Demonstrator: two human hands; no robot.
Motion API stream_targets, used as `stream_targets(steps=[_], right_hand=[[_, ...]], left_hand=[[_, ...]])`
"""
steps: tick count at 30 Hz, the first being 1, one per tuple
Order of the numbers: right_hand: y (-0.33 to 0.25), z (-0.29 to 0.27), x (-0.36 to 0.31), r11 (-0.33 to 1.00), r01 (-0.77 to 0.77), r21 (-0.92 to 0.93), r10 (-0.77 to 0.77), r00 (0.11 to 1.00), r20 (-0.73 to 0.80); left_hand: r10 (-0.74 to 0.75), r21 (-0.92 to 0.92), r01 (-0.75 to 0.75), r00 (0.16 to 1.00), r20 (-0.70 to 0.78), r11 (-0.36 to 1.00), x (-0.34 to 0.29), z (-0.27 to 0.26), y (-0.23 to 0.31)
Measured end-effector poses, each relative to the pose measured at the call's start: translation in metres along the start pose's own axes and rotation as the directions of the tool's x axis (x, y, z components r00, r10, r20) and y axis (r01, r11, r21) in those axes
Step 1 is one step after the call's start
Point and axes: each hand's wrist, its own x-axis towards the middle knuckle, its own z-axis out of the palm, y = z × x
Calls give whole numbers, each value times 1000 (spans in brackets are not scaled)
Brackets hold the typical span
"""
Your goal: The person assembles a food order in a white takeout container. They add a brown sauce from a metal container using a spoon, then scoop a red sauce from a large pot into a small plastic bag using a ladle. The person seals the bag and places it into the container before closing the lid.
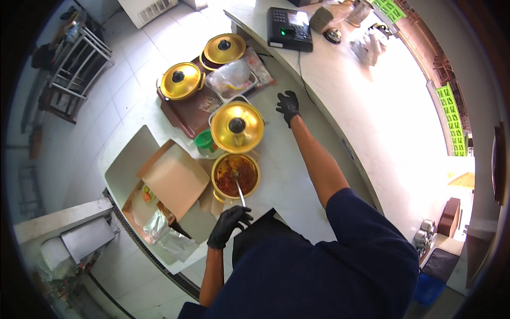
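My left hand [229, 226], in a black glove, has its fingers closed at the end of a metal spoon [240, 190]. The spoon's bowl dips into an open golden pot [215, 179] that holds a dark red sauce [227, 183]. Just behind it sits a pot under a golden lid [237, 139] with a black knob. My right hand [288, 106], also black-gloved, reaches forward with its fingers apart and holds nothing. It is above the work surface [281, 165], to the right of the lidded pot and close to the raised counter.
A brown tray [178, 112] carries a lidded golden pot [180, 81]; another pot [224, 49] stands behind. Nearby are a bag-filled container [234, 77] and green cup [203, 139]. Left lies an open cardboard box [174, 178]. A black keypad device [290, 29] tops the raised counter [366, 101].
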Motion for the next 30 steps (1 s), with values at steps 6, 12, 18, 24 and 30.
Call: stream_targets(steps=[6,12,18,24,30], right_hand=[[8,73,94,974,-13,-225,-7,996,-90],[25,41,120,945,182,-271,-215,972,-96],[38,-35,40,984,143,-109,-167,953,-253],[116,-137,-119,735,103,-670,-311,929,-199],[184,-218,-293,925,-282,-253,233,950,-207]], left_hand=[[-19,-64,9,989,-147,998,-15,-39,16],[44,-50,-55,980,-195,997,-7,-68,41],[82,31,-80,991,-103,996,33,-52,61],[8,-44,-1,987,158,999,96,35,44],[-191,-223,192,981,30,956,210,113,-55]])
